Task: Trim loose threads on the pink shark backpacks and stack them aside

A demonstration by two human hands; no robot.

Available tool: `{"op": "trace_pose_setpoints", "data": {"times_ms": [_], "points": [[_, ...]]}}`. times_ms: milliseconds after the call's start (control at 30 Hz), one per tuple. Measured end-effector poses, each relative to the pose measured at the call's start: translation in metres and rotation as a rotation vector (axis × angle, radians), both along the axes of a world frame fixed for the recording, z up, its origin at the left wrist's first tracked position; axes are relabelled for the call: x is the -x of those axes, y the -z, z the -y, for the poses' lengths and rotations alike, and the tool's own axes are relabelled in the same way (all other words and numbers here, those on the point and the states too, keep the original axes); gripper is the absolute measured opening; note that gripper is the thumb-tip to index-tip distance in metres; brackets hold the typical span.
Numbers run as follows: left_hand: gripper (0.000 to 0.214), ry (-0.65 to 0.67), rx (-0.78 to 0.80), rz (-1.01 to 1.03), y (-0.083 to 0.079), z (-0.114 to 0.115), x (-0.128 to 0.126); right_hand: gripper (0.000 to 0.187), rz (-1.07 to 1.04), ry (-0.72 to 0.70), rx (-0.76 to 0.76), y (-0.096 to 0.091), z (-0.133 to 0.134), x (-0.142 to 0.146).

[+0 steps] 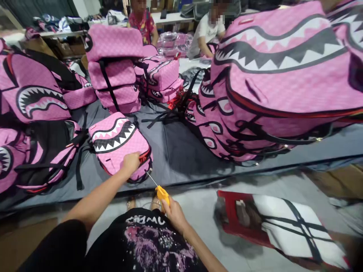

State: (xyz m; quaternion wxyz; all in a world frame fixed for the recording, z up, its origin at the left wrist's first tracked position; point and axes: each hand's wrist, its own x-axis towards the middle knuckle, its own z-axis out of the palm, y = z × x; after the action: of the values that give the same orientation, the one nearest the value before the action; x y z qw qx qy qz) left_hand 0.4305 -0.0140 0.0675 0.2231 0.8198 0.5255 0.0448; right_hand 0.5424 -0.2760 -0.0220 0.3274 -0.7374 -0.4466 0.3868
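Pink backpack point(120, 145) lies at nine o'clock in view on the counter point(181, 151), the left hand point(131, 163) bent against its red-lined opening point(145, 155), exact grip unclear. At the backpack's four o'clock, the right hand point(174, 213) wraps a yellow-handled tool point(162, 193); should its thin shaft point(152, 179) slip, it could scuff the backpack or jab the left hand.

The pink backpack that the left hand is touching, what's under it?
Grey cloth shows around the backpack, which the left hand touches. Anything right underneath is covered by the backpack, so I can't tell.
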Motion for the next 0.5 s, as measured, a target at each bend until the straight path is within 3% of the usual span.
{"op": "trace_pose_setpoints", "data": {"times_ms": [100,167,233,300,367,500], "points": [[0.035,-0.074,-0.272,-0.210,-0.012,0.010,0.066,0.054,-0.122,0.013,-0.072,-0.003,-0.012,0.012],[0.046,-0.148,-0.334,-0.290,0.000,0.026,0.121,0.054,-0.190,-0.062,-0.112,-0.006,-0.021,0.017],[0.045,-0.104,-0.330,-0.244,0.013,0.039,0.157,0.054,-0.193,-0.121,-0.155,-0.008,-0.026,0.016],[0.037,-0.206,-0.347,-0.221,0.009,0.039,0.159,0.054,-0.151,-0.116,-0.214,-0.008,-0.024,0.010],[0.028,-0.246,-0.488,-0.124,-0.014,0.017,0.136,0.054,-0.117,-0.086,-0.257,-0.007,-0.024,0.002],[0.030,-0.057,-0.716,0.063,-0.068,-0.047,0.099,0.058,0.044,-0.088,-0.167,-0.015,-0.053,-0.004]]}}
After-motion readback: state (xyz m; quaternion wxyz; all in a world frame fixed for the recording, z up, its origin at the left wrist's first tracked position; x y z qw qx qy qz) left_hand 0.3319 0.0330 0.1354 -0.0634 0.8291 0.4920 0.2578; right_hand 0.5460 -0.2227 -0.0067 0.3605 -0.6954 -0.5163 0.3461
